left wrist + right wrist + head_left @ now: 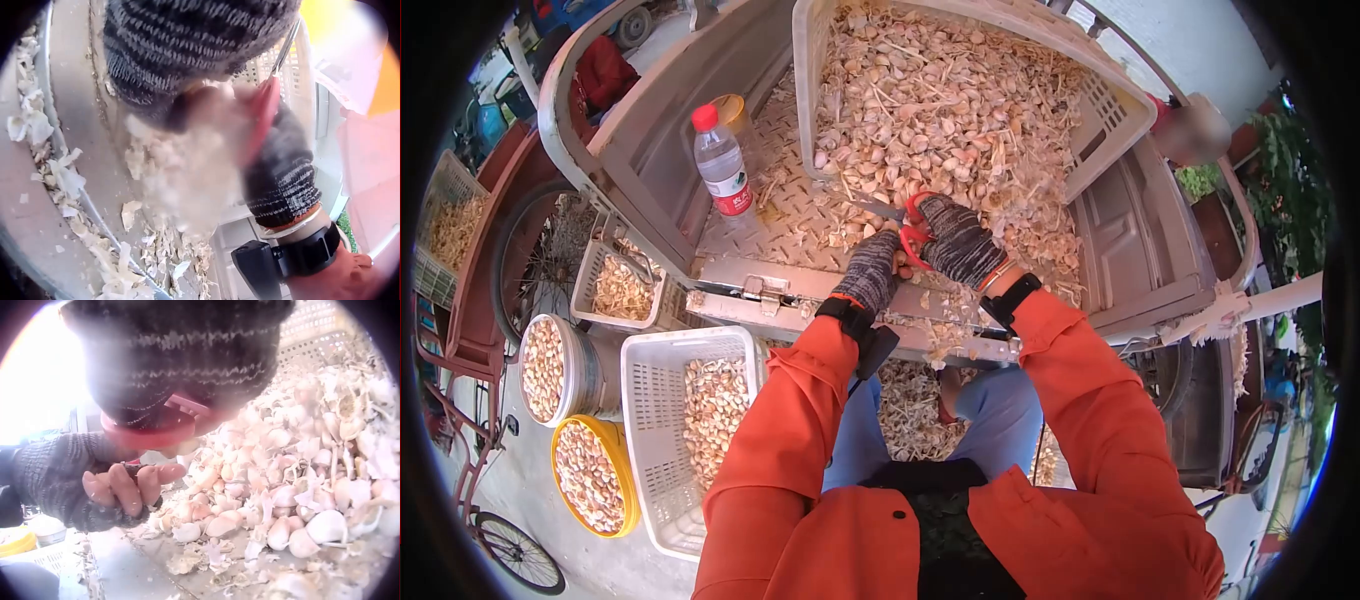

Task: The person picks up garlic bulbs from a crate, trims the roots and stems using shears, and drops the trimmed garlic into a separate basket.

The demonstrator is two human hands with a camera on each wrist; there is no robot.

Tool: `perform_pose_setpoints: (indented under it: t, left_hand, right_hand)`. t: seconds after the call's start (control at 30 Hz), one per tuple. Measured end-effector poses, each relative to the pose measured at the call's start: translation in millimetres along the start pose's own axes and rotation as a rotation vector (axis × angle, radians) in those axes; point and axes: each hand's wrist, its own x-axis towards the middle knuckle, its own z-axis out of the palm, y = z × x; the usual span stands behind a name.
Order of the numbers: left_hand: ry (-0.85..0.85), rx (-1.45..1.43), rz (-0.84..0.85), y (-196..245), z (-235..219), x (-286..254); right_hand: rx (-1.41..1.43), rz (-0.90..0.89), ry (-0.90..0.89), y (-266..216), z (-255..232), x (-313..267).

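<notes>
My right hand (962, 240), in a grey-and-black knit glove with bare fingertips, grips red-handled scissors (915, 235), whose blades point left over loose garlic. Close beside it, my left hand (872, 270) wears a matching glove, its bare fingers (125, 487) curled. A pale garlic clove (224, 89) shows at the left fingertips, mostly covered by the hand and blurred. Both hands are above the front edge of a metal cart bed (730, 240). Right in front of them a heap of garlic cloves and dry skins (940, 120) spills from a tipped plastic crate (808, 90).
A water bottle (722, 165) with a red cap stands left on the cart bed. Below left are a white crate (655, 400), a yellow bucket (632, 480) and a white bucket (595, 365), all holding garlic. Skins litter the cart's front ledge (69, 100) and the ground.
</notes>
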Motion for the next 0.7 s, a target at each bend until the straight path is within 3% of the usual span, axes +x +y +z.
perform_pose_setpoints:
  t: [0.07, 0.1, 0.13, 0.2, 0.23, 0.27, 0.3, 0.33, 0.37, 0.43, 0.5, 0.57, 0.63, 0.7]
  left_hand:
    - [-0.254, 0.473, 0.378, -28.9, -39.4, 67.4]
    - [-0.376, 0.710, 0.571, -23.5, -33.3, 66.9]
    - [-0.379, 0.712, 0.572, -20.2, -29.6, 64.7]
    - [-0.154, -0.065, -0.037, 14.8, 13.2, 2.6]
    - [-0.215, -0.054, -0.061, 17.8, 12.8, 1.9]
    - [-0.214, -0.051, -0.074, 14.9, 9.5, 5.3]
    - [-0.214, 0.075, 0.016, 12.8, 7.6, 10.8]
    - [-0.215, 0.201, 0.107, 11.1, 8.0, 15.3]
    - [-0.178, 0.382, 0.177, 16.9, 16.8, 6.1]
    - [-0.201, 0.485, 0.190, 18.2, 15.4, 18.8]
    - [-0.219, 0.586, 0.208, 22.3, 21.6, 19.0]
    - [-0.052, 0.392, 0.172, 19.9, 26.1, 13.1]
    - [-0.089, 0.348, 0.186, 16.6, 16.9, 21.5]
    - [-0.140, 0.219, 0.175, 16.6, 15.9, 19.2]
  right_hand:
    - [-0.109, 0.020, 0.039, 3.8, 3.1, -2.3]
    - [0.009, 0.069, 0.074, 0.5, 1.4, -7.0]
    - [0.132, 0.118, 0.108, -1.4, 0.5, -9.4]
    - [0.104, 0.164, 0.103, 8.6, 3.0, -15.3]
    - [0.072, 0.208, 0.093, 17.4, 5.8, -21.7]
    - [0.038, 0.254, 0.082, 27.1, 9.3, -28.2]
    - [0.247, 0.366, 0.021, 46.9, 16.9, -26.2]
    - [0.247, 0.373, 0.027, 76.1, 34.8, -23.0]
    - [0.456, 0.389, 0.030, 107.9, 57.9, -21.3]
    - [0.792, 0.427, 0.048, 104.6, 55.1, -17.0]
    - [0.740, 0.364, 0.113, 110.4, 65.1, -11.2]
    - [0.688, 0.305, 0.174, 99.0, 60.4, -12.8]
    - [0.669, 0.414, 0.126, 57.1, 27.1, -15.0]
    - [0.604, 0.433, 0.216, 72.9, 25.1, -18.7]
